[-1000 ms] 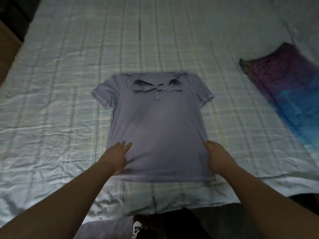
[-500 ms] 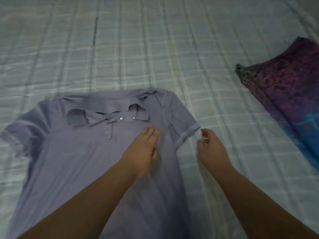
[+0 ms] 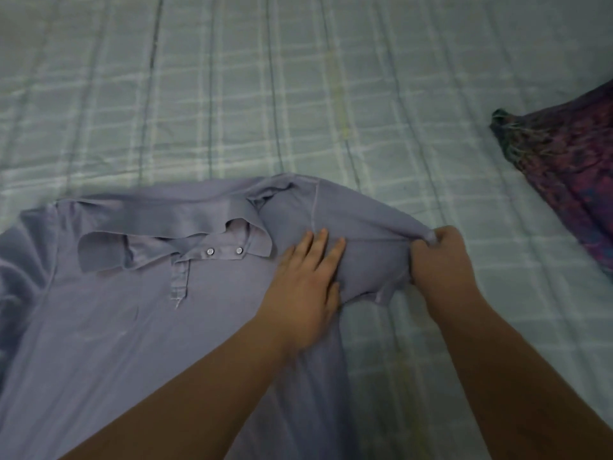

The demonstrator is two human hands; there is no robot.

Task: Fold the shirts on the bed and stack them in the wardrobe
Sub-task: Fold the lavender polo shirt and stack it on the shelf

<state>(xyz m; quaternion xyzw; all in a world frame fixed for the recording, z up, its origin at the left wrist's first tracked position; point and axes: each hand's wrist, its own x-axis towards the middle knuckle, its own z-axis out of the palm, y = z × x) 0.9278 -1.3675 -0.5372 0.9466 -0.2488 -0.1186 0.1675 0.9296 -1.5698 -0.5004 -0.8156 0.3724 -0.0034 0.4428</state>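
1. The lavender polo shirt (image 3: 109, 320) lies front-up on the bed sheet (image 3: 298, 94), soft knit, collar open and rumpled, two pale buttons on its placket.
2. My left hand (image 3: 306, 287) presses flat on the cloth just right of the collar, fingers straight and together.
3. My right hand (image 3: 438, 260) pinches the shirt's right sleeve cuff, lifting it into a taut ridge.
4. The sheet is pale green plaid, lightly creased.
5. Far right lies a purple patterned cloth (image 3: 564, 167) with a fringed corner.

Lavender polo shirt (image 3: 116, 327) — front up, collar open, flat on bed, one sleeve lifted
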